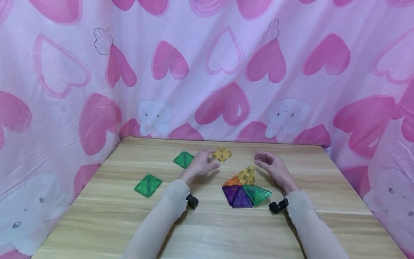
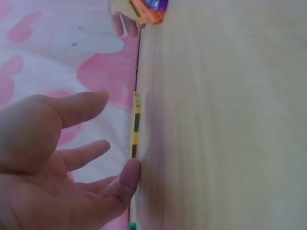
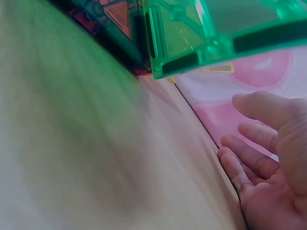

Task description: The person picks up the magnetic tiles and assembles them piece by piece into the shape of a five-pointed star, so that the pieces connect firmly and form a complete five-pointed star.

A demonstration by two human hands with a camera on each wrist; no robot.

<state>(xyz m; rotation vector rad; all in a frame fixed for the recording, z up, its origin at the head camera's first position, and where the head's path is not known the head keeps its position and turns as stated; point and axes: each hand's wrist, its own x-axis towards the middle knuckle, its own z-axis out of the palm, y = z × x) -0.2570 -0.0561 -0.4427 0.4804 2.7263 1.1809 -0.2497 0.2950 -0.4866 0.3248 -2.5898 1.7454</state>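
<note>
In the head view, my left hand [image 1: 201, 164] reaches to the back of the table, fingertips right at the left corner of a flat yellow magnetic tile diamond [image 1: 222, 154]. Its thumb and fingers are spread, and the left wrist view shows the tile edge-on at a fingertip. My right hand [image 1: 273, 168] hovers with relaxed fingers to the right of a partly raised group of magnetic tiles, holding nothing. That group joins a yellow piece [image 1: 247, 176], an orange piece [image 1: 231, 181], purple triangles [image 1: 242, 198] and a green piece [image 1: 257, 194], which tilts above the tabletop in the right wrist view.
Two green tile diamonds lie flat on the left: one [image 1: 148, 185] nearer the front, the other [image 1: 183, 159] behind it beside my left hand. A pink heart-patterned curtain [image 1: 223, 64] encloses the wooden table [image 1: 220, 237] at the back and sides.
</note>
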